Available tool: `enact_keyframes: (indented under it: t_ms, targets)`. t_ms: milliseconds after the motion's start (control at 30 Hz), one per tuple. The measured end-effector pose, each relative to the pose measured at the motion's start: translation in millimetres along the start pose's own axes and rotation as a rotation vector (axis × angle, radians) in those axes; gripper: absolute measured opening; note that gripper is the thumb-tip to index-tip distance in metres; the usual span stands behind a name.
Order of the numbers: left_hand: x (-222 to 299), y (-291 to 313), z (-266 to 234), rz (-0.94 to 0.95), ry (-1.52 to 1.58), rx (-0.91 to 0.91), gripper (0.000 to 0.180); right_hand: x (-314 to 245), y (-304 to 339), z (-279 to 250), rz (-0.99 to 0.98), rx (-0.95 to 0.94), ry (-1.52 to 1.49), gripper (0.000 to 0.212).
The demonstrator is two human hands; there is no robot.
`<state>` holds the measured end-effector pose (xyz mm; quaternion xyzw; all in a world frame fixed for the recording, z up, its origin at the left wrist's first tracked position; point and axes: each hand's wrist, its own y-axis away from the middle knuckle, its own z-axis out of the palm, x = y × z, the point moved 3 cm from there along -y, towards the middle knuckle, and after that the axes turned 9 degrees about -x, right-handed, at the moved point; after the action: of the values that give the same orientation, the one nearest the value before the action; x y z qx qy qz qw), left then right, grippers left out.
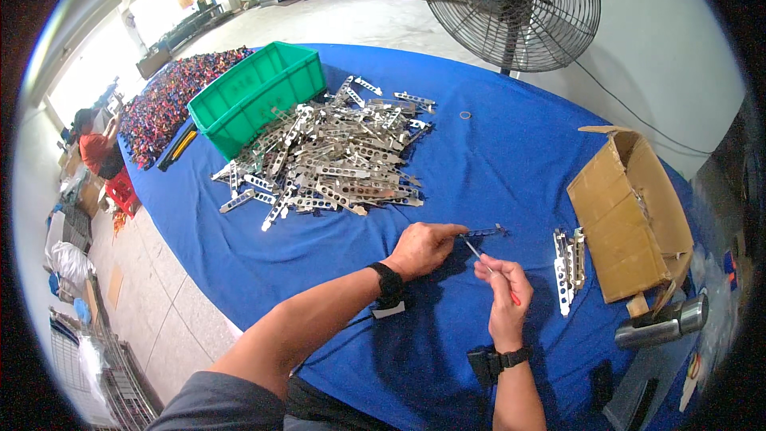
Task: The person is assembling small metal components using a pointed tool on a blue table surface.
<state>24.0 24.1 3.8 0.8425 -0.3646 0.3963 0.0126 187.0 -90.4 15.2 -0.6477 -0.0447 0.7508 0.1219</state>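
My left hand (423, 250) pinches one end of a flat metal strip with a row of holes (485, 231), just above the blue cloth. In my right hand (507, 297) is a slim tool with a thin silver shaft (474, 250) and a red end, its tip at the strip beside my left fingertips. The exact kind of tool is too small to tell. Beyond my hands lies a large heap of similar perforated metal strips (343, 160). A small row of strips (568, 271) lies to the right of my right hand.
A green plastic crate (257, 92) stands behind the heap, with many small colourful pieces (179, 96) beyond it. At right are an open cardboard box (618, 219) and a shiny metal cylinder (662, 323). A large fan (511, 0) stands behind the table. Another person (100, 148) sits far left.
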Motion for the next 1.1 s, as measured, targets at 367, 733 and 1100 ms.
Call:
enact_keyframes:
  t_ms: [367, 733, 1100]
  targets:
    - [2.9, -0.2, -0.7, 0.001, 0.029, 0.009, 0.029, 0.0, 0.5, -4.2, -0.012, 0.020, -0.003, 0.016]
    - [1.7, 0.2, 0.3, -0.007, 0.030, 0.000, 0.028, 1.2, 0.5, -2.5, -0.025, 0.002, 0.059, 0.016]
    - [3.0, -0.7, -1.4, -0.049, 0.041, -0.037, 0.028, -2.6, 2.7, -0.2, 0.006, -0.025, 0.052, 0.017]
